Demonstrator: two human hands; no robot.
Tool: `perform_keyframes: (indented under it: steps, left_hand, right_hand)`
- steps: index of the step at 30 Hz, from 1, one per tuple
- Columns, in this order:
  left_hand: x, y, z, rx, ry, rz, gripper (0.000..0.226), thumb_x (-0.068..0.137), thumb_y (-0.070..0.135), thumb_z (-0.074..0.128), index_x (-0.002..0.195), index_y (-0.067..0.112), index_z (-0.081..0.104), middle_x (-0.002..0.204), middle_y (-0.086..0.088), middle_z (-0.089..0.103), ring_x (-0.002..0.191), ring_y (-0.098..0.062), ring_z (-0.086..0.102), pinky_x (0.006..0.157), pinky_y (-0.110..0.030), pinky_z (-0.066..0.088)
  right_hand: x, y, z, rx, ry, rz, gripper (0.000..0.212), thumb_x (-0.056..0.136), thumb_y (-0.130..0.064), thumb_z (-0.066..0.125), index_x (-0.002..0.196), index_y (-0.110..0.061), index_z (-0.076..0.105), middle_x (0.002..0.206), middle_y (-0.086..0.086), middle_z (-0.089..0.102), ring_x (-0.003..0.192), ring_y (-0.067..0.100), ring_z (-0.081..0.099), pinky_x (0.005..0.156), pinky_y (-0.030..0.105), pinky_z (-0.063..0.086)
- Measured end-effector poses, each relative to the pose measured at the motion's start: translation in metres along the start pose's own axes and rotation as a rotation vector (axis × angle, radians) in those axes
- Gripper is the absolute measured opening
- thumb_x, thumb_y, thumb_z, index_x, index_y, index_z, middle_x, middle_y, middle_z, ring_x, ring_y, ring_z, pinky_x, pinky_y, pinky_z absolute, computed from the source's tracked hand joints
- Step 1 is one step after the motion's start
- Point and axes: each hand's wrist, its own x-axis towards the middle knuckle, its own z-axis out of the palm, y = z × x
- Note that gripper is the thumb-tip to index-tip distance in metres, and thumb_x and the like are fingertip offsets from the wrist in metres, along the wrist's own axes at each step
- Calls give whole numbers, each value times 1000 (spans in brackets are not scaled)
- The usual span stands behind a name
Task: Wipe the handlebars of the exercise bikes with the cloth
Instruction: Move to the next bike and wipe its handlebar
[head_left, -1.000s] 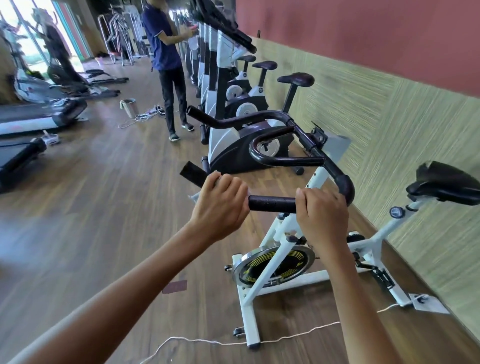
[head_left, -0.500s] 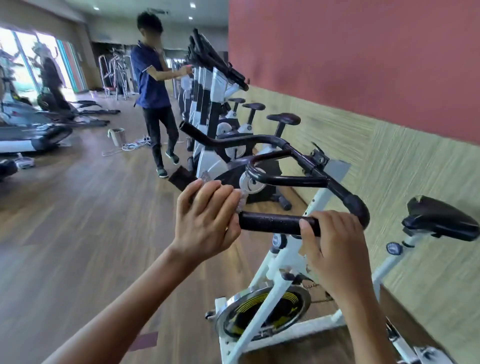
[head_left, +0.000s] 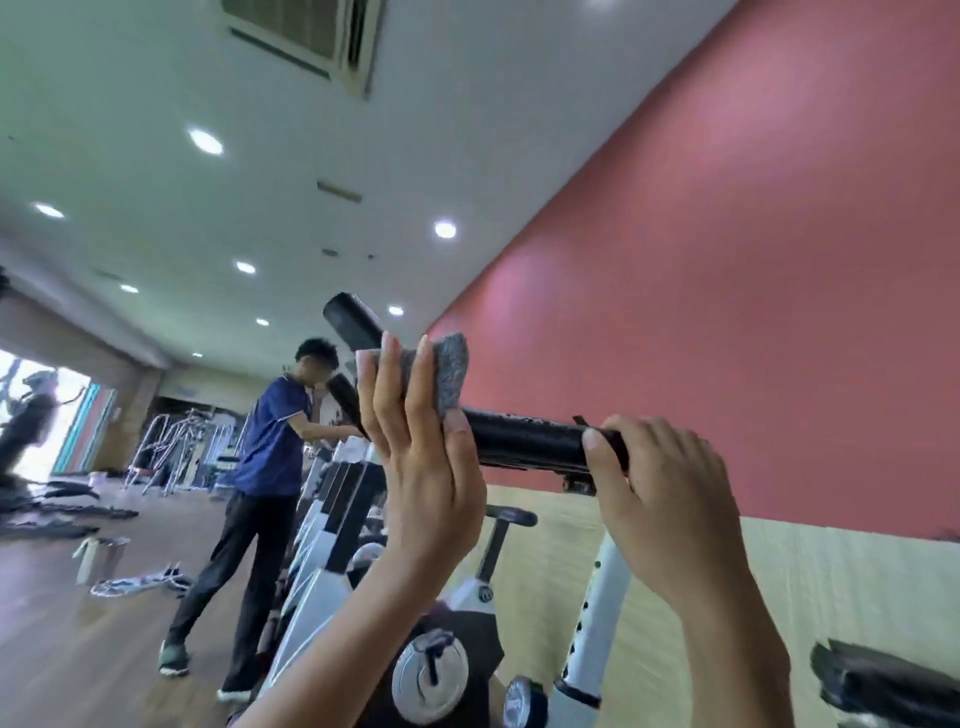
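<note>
The black foam handlebar (head_left: 524, 439) of a white exercise bike (head_left: 597, 608) runs across the middle of the view. My left hand (head_left: 421, 467) holds a grey cloth (head_left: 449, 371) against the bar's left part, fingers pointing up over the cloth and thumb on the bar. My right hand (head_left: 660, 499) grips the bar further right, fingers curled round it. The bar's far end (head_left: 350, 319) sticks up and left beyond the cloth.
A person in a blue shirt (head_left: 270, 447) stands at a row of bikes (head_left: 337, 519) to the left. A red wall (head_left: 727, 286) is close on the right. A black saddle (head_left: 883, 686) sits at lower right. Cables and a bucket (head_left: 104, 558) lie on the wooden floor.
The view has tilted sharply upward toward the ceiling. My left hand's fingers have opened upward, showing the grey cloth on the bar. My right hand keeps its grip.
</note>
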Motion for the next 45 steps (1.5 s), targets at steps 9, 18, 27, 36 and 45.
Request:
perform_keyframes:
  steps: [9, 18, 27, 36, 45]
  left_hand:
    - [35, -11, -1, -314, 87, -310, 62, 95, 40, 24, 153, 30, 4, 162, -2, 4, 149, -23, 4, 120, -51, 13]
    - [63, -21, -16, -271, 8, -326, 66, 92, 32, 24, 154, 22, 2, 163, 5, -5, 147, -2, -3, 121, -26, 2]
    - [67, -45, -17, -187, -45, -103, 58, 90, 25, 28, 145, 8, 31, 156, -1, 21, 148, -11, -1, 121, -35, 6]
    - [46, -36, -39, 199, -361, 458, 46, 85, 24, 30, 111, 6, 63, 112, -8, 64, 126, -23, 45, 115, -46, 22]
    - [30, -1, -44, 307, -475, 389, 36, 83, 28, 32, 109, 9, 48, 110, -7, 55, 118, -22, 43, 115, -48, 21]
  right_hand:
    - [4, 6, 14, -9, 111, -25, 61, 87, -58, 14, 97, -23, 63, 89, -9, 60, 86, 20, 51, 91, 38, 37]
    - [4, 6, 28, -18, 300, -19, 52, 92, -50, 26, 86, -15, 64, 77, -1, 62, 75, 28, 54, 81, 40, 37]
    - [4, 2, 26, -10, 298, -12, 54, 92, -48, 25, 87, -11, 65, 79, 4, 64, 76, 29, 54, 82, 43, 41]
    - [3, 6, 23, 29, 258, -53, 56, 92, -52, 21, 94, -16, 64, 87, -1, 65, 85, 25, 55, 88, 39, 35]
    - [2, 8, 23, 44, 240, -65, 54, 91, -52, 21, 98, -20, 64, 92, -5, 65, 92, 23, 55, 92, 37, 29]
